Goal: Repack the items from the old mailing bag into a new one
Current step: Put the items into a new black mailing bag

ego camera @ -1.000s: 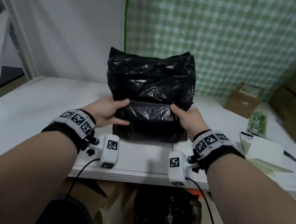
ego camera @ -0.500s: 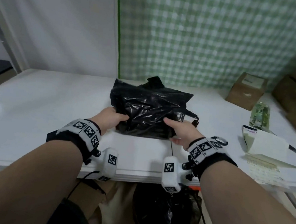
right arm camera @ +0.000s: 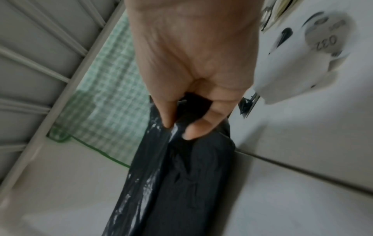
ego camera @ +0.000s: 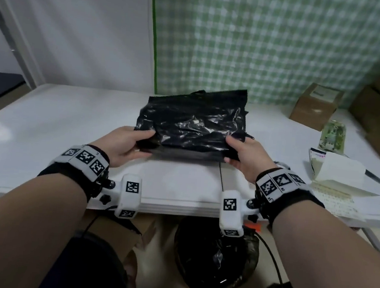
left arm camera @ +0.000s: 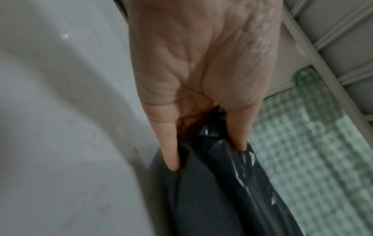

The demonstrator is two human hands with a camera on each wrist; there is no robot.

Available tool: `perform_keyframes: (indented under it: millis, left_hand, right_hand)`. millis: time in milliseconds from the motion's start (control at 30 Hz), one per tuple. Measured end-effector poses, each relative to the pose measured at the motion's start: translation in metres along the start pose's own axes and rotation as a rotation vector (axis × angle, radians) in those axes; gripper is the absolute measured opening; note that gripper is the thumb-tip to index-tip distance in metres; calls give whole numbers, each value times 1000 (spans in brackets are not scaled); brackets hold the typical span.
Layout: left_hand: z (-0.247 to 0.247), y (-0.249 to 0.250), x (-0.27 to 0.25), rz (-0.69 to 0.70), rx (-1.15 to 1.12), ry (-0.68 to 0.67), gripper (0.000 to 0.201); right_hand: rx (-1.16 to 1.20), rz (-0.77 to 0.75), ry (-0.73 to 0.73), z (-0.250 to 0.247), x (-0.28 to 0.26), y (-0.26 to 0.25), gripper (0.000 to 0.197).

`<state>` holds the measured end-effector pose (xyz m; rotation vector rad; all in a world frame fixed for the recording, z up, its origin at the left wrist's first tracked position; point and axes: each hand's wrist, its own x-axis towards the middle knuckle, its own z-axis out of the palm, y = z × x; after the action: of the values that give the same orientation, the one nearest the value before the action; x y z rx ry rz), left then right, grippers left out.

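A crinkled black mailing bag [ego camera: 193,125] lies flat on the white table [ego camera: 45,128], its near edge toward me. My left hand [ego camera: 135,141] pinches the bag's near left corner, thumb on top and fingers under. My right hand [ego camera: 237,152] pinches the near right corner the same way. In the left wrist view the black mailing bag [left arm camera: 218,183] runs out from between thumb and fingers of the left hand [left arm camera: 206,148]. The right wrist view shows the right hand [right arm camera: 179,129] closed on the black mailing bag [right arm camera: 181,175]. What is inside the bag is hidden.
Cardboard boxes [ego camera: 315,105] stand at the back right, with a green printed packet [ego camera: 332,139], white papers [ego camera: 340,173] and a pen [ego camera: 377,178] on the table's right side. A black-lined bin [ego camera: 214,259] sits under the table edge. A green checked cloth [ego camera: 265,41] hangs behind.
The bag stood upright a second ago; it has been tipped over and now lies flat. Both hands shifted from its front face to its near corners and spread apart.
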<state>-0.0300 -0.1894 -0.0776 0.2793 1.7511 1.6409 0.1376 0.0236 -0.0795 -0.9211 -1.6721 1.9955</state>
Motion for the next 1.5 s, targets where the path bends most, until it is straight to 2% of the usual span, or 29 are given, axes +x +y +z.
perform_keyframes:
  millis: [67, 100, 200, 233, 300, 367, 433, 533, 600, 633, 767, 867, 967, 1033, 1100, 1233, 1300, 1367, 1500]
  left_hand:
    - [-3, -11, -5, -38, 92, 0, 31]
    - [-4, -16, -8, -52, 183, 2, 29]
    - [-3, -26, -20, -124, 534, -7, 6]
    - [-1, -27, -24, -145, 605, -15, 6]
    - [2, -25, -29, -136, 592, 7, 14]
    - [5, -23, -28, -62, 456, 127, 17]
    - [7, -24, -30, -41, 492, 212, 10]
    - [2, -32, -35, -178, 810, 134, 16]
    - [-2, -39, -39, -227, 979, 83, 22]
    - [-3, -41, -41, -225, 987, 73, 21]
    - [2, -41, -49, -238, 731, 25, 12]
    - [8, -37, -47, -186, 529, 141, 21]
    - [14, -41, -39, -71, 384, 222, 11]
    - [18, -44, -33, -55, 337, 202, 5]
    - [22, -45, -26, -52, 282, 174, 14]
    - [33, -35, -13, -67, 105, 40, 34]
    - [37, -31, -4, -93, 76, 1, 38]
    - [39, -29, 5, -92, 128, -24, 34]
    - [36, -19, 23, 8, 231, -29, 34]
  right_hand:
    - [-122, 37, 7, -5, -8, 8, 9]
    - [-172, 67, 1, -7, -13, 13, 10]
    - [-302, 143, 4, -9, -23, 27, 6]
    - [-314, 146, 21, -8, -25, 30, 12]
    - [-270, 143, 56, -6, -27, 32, 19]
    - [-265, 157, 74, -6, -28, 32, 19]
    - [-425, 185, 61, -11, -28, 34, 24]
    - [-701, 199, 52, -22, -30, 43, 27]
    - [-686, 212, 20, -25, -32, 50, 20]
    - [-628, 227, 18, -25, -33, 52, 18]
    - [-358, 247, 60, -14, -41, 47, 20]
    - [-339, 243, 49, -14, -48, 43, 24]
    - [-353, 190, 113, -11, -45, 47, 22]
    - [-395, 136, 121, -7, -36, 51, 18]
    - [-419, 105, 122, -3, -30, 51, 13]
    - [-396, 98, 126, 6, -12, 50, 21]
    - [-296, 120, 109, 11, -2, 49, 25]
    - [-143, 159, 82, 16, 7, 44, 14]
    - [-28, 137, 101, 21, 30, 33, 11]
